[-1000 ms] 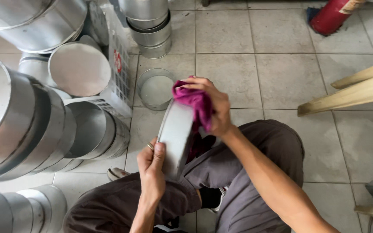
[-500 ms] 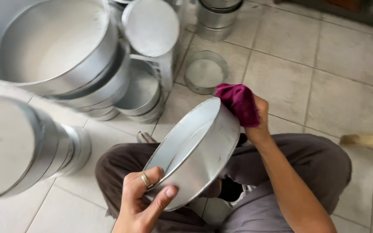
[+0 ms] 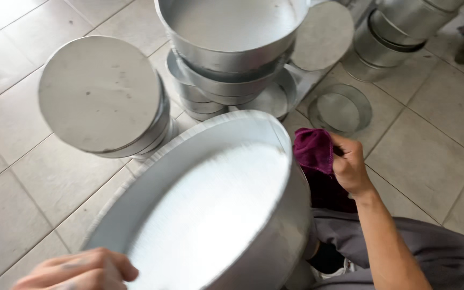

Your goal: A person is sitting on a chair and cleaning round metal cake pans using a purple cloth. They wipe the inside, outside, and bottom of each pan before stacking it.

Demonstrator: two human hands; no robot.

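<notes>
Round metal pan (image 3: 210, 215), shiny and shallow, is tilted up over the person's lap, its hollow facing the camera. The left hand (image 3: 79, 271) grips its near rim, fingers curled over the edge. The right hand (image 3: 350, 166) clutches a magenta cloth (image 3: 313, 150) against the pan's far rim. Beyond, stacked pans (image 3: 226, 48) stand on the tiled floor (image 3: 430, 150).

Bare forearms, no sleeves in view; grey trousers (image 3: 447, 252) over the knees.
</notes>
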